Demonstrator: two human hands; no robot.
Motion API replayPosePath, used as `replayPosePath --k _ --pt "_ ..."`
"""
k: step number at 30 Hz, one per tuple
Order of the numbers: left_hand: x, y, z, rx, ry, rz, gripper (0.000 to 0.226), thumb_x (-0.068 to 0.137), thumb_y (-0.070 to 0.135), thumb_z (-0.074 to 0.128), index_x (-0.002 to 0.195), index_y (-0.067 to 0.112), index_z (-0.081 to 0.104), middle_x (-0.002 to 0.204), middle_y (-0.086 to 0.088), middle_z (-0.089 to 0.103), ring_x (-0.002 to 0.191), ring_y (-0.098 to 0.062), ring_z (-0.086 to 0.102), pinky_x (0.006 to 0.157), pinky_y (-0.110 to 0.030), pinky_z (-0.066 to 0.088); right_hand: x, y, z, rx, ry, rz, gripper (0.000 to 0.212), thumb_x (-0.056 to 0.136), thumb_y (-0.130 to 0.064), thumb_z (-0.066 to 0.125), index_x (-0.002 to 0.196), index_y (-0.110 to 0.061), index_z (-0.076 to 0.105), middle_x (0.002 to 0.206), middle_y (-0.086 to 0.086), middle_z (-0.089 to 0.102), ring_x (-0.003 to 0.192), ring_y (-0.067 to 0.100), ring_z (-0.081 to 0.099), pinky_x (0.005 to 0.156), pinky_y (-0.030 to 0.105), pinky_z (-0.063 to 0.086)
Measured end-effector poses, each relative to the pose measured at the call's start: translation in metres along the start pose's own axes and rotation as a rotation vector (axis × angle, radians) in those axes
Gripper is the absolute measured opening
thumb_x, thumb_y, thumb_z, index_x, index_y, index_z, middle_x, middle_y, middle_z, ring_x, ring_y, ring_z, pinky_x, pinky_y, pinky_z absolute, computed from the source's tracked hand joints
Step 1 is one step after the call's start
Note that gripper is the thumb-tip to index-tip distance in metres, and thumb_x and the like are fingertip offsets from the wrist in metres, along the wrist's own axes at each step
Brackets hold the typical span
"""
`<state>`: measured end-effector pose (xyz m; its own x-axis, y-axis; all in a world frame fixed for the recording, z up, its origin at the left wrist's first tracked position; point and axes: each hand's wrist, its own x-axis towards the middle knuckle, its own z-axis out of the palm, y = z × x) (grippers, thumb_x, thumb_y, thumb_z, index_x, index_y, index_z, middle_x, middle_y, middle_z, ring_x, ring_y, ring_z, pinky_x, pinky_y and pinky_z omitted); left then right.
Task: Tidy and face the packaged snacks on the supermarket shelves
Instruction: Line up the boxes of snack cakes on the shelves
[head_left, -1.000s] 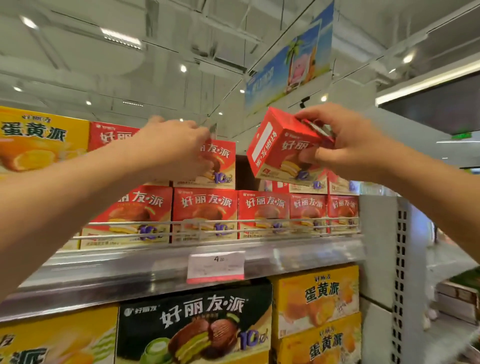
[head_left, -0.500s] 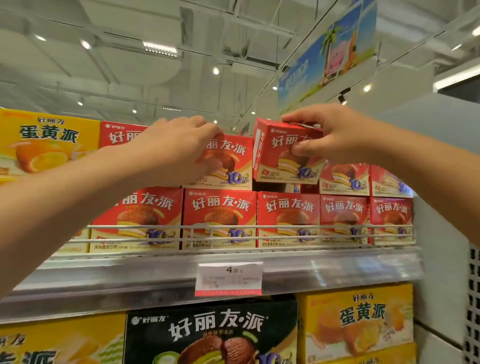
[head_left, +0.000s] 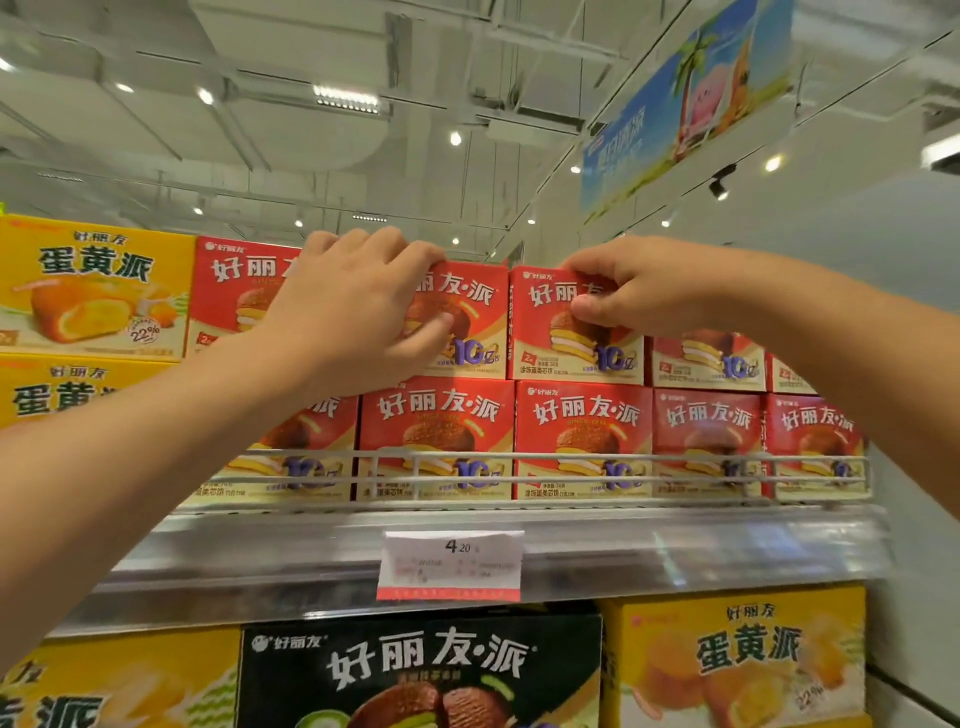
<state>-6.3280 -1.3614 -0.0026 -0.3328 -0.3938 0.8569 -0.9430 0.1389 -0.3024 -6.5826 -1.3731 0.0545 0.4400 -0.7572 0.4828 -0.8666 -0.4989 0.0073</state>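
Observation:
Red snack-pie boxes stand two rows high on the top shelf. My right hand (head_left: 628, 291) grips the upper part of one red box (head_left: 561, 353) in the top row; it now stands upright and faces front beside its neighbours. My left hand (head_left: 358, 312) is wrapped over the top and front of the red box to its left (head_left: 478, 312), thumb on the picture. Both boxes rest on the lower row of red boxes (head_left: 582, 431).
A wire rail (head_left: 519, 457) runs along the shelf front above a price tag (head_left: 451, 564). Yellow boxes (head_left: 93, 291) stack at the left. Below sit a black box (head_left: 421, 670) and more yellow boxes (head_left: 743, 660). A blue banner (head_left: 685, 104) hangs overhead.
My right hand brought the tilted red box down and left into the gap in the top row and set it square. My left hand stayed on the neighbouring box.

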Motion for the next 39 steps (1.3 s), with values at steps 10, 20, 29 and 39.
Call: replayPosePath --k 10,20,29,39 --pt "-0.026 0.019 -0.003 -0.008 0.193 -0.084 0.076 0.090 0.058 0.031 0.154 0.021 0.018 0.159 -0.011 0.022 0.148 -0.032 0.013 0.118 -0.052 0.006 -0.048 -0.021 0.033 0.028 0.499 -0.366 0.048 0.091 -0.028 0.056 0.139 -0.021 0.048 0.139 -0.004 0.050 0.133 0.015 0.040 0.111 0.050 0.029" --pt "-0.160 0.033 0.011 0.028 0.063 -0.203 0.063 0.096 0.048 0.036 0.144 0.009 0.044 0.150 -0.018 0.038 0.140 -0.038 0.031 0.113 -0.055 0.022 -0.092 -0.037 0.169 -0.070 0.600 -0.464 0.046 0.094 -0.031 0.049 0.134 -0.009 0.055 0.143 0.013 0.049 0.129 0.034 0.045 0.108 0.052 0.030" --pt "-0.178 0.025 0.007 0.110 0.031 -0.218 0.059 0.097 0.046 0.037 0.144 0.011 0.044 0.139 -0.018 0.047 0.132 -0.037 0.039 0.107 -0.051 0.026 -0.082 -0.048 0.186 -0.056 0.680 -0.420 0.061 0.090 -0.039 0.050 0.139 -0.003 0.045 0.138 0.014 0.051 0.124 0.035 0.046 0.108 0.049 0.029" --pt "-0.185 0.015 0.002 -0.029 -0.032 -0.181 0.067 0.094 0.052 0.038 0.149 0.014 0.034 0.153 -0.011 0.036 0.145 -0.031 0.025 0.117 -0.047 0.015 -0.090 -0.075 0.189 0.090 0.729 -0.240 0.052 0.082 -0.027 0.056 0.129 -0.005 0.055 0.129 0.008 0.056 0.120 0.028 0.049 0.110 0.052 0.028"
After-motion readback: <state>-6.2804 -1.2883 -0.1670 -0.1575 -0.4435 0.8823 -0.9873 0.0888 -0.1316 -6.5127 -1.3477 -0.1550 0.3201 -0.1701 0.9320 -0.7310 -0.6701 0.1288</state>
